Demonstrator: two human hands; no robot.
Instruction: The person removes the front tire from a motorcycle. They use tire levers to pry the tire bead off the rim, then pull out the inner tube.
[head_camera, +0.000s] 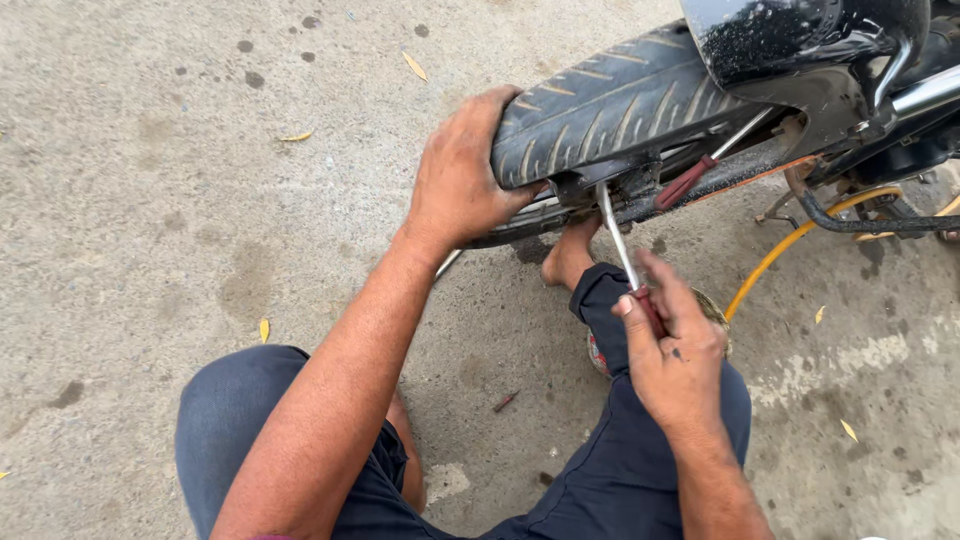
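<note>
- the right hand (672, 345) is clenched around the dark red handle of a tyre lever (620, 240); the lever's bare metal shaft runs up and slightly left from the fist to the edge of the tyre (610, 105), where its tip sits between tyre and rim.
- the left hand (462, 175) is pressed flat over the tyre's left end, palm on the tread, fingers curled over the rubber, grasping it.
- a second lever (700, 170) with a dark red grip is stuck at the wheel just right of the first, with no hand on it.
- the tyre is black rubber with slanted grooves, dusty and worn; the lever's shaft is smooth, shiny steel.
- both forearms reach forward from bent knees in dark blue trousers (620, 480); the left arm is nearly straight, the right wrist is cocked with the thumb lying along the handle.
- a bare foot (570, 250) rests below the wheel on the stained concrete ground (150, 200).
- a yellow hose (790, 245) curves along the ground under the motorcycle's frame.
</note>
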